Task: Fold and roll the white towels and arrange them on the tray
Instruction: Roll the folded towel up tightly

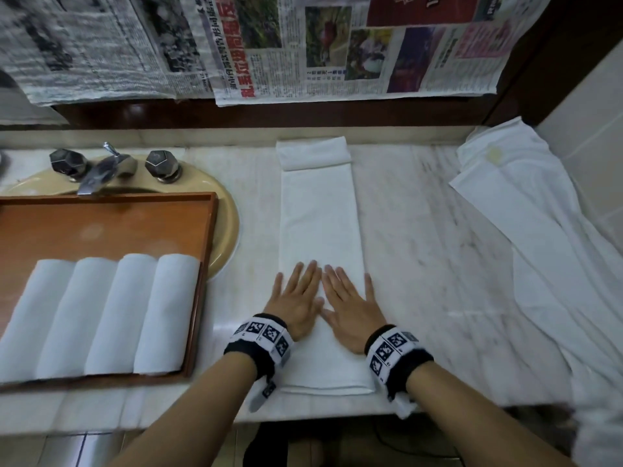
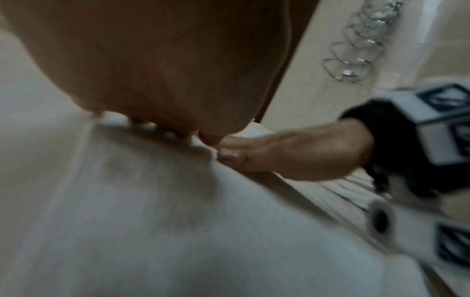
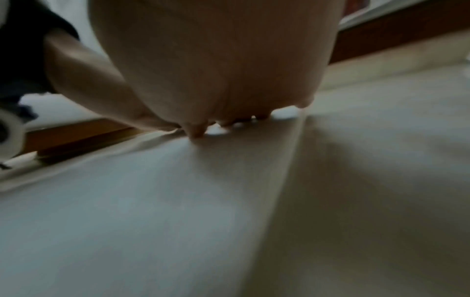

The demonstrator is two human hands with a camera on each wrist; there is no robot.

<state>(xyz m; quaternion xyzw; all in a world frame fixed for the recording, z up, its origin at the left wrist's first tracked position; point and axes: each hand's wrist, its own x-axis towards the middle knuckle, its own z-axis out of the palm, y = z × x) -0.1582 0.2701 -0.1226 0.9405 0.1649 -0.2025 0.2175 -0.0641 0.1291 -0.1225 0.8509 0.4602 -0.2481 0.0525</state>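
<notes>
A white towel (image 1: 320,217), folded into a long narrow strip, lies lengthwise on the marble counter, its far end turned over in a short fold (image 1: 313,152). My left hand (image 1: 298,296) and right hand (image 1: 349,305) lie flat side by side on the strip's near half, fingers straight, pressing it down. The wrist views show each palm (image 2: 157,66) (image 3: 213,60) on the white cloth. To the left, a wooden tray (image 1: 111,217) holds several rolled white towels (image 1: 101,315) in a row along its near side.
A beige sink (image 1: 226,214) with a metal faucet (image 1: 97,173) sits under and behind the tray. More white cloth (image 1: 539,230) is heaped at the counter's right end against the tiled wall. Newspaper sheets (image 1: 303,45) hang over the back wall.
</notes>
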